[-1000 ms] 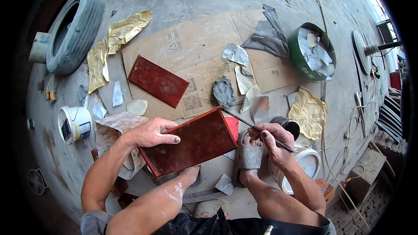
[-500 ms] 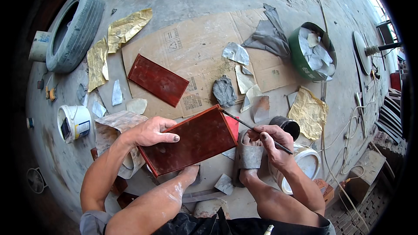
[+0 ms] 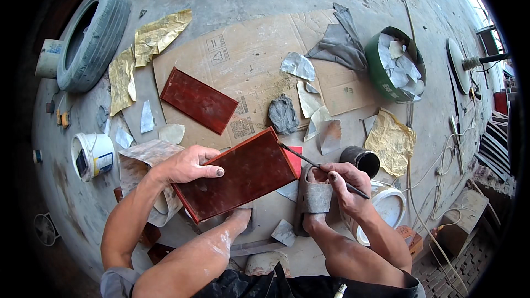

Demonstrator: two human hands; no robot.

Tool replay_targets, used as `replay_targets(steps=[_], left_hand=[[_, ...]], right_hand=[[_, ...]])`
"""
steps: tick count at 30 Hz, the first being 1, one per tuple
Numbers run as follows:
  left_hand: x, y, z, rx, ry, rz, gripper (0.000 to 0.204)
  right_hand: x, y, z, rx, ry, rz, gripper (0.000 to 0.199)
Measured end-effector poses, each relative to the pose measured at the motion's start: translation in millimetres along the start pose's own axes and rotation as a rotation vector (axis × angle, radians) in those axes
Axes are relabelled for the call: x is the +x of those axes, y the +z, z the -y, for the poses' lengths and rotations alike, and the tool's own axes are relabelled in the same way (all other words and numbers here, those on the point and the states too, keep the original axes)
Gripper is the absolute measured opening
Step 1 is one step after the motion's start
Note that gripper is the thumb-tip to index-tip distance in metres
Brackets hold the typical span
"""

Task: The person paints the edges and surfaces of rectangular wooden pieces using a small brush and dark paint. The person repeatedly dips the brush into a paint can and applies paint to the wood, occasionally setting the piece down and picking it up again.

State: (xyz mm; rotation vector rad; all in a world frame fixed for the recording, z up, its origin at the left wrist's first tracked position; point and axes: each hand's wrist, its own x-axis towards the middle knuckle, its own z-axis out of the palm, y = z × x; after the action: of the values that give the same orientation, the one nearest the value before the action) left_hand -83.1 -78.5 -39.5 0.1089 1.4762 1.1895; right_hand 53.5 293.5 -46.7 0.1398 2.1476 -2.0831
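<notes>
My left hand (image 3: 189,165) grips the left side of a dark red wooden tray (image 3: 240,174) with low raised edges, thumb lying on its face. The tray is tilted above my feet. In my right hand (image 3: 349,179) is a thin dark paintbrush (image 3: 302,155), held between thumb and fingers. Its tip meets the tray's right end near the far corner. A similar red tray (image 3: 200,101) lies on the flattened cardboard (image 3: 259,49) beyond. Close to my right hand stands a small black pot (image 3: 361,160); what it holds is too dark to tell.
A grey crumpled rag (image 3: 283,115) and bits of sandpaper (image 3: 330,137) lie around. At the right are a green bucket (image 3: 381,74) of scraps, a white bucket (image 3: 389,207) and loose cables. A tyre (image 3: 102,38) and a white tub (image 3: 94,156) stand at left.
The held tray has shifted slightly away and to the left, its far corner a little higher. The brush tip stays near that corner, and both hands keep their hold.
</notes>
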Motion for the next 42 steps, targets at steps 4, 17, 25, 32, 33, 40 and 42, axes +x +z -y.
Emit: replay_targets(steps=[4, 17, 25, 32, 33, 40, 42], left_hand=[[0, -1, -1, 0.02, -0.011, -0.004, 0.044], [-3, -5, -3, -0.011, -0.016, -0.072, 0.044], [-3, -11, 3, -0.03, 0.011, -0.084, 0.046], [-2, -13, 5, -0.056, 0.035, -0.094, 0.044], [-2, -14, 5, -0.063, 0.037, -0.096, 0.044], [0, -29, 6, 0.001, 0.013, -0.099, 0.041], [-1, -19, -14, 0.015, -0.006, -0.078, 0.04]], right_hand=[[-3, -2, -4, -0.005, -0.012, 0.001, 0.018], [-15, -8, -7, -0.014, 0.042, 0.032, 0.02], [-21, -11, -9, -0.068, 0.02, 0.019, 0.019], [-26, -18, -6, -0.154, 0.055, 0.06, 0.02], [-26, -18, -4, -0.144, 0.065, 0.054, 0.02], [-23, -23, 0, -0.05, -0.07, -0.047, 0.029], [-9, -24, 10, -0.235, -0.175, -0.043, 0.032]])
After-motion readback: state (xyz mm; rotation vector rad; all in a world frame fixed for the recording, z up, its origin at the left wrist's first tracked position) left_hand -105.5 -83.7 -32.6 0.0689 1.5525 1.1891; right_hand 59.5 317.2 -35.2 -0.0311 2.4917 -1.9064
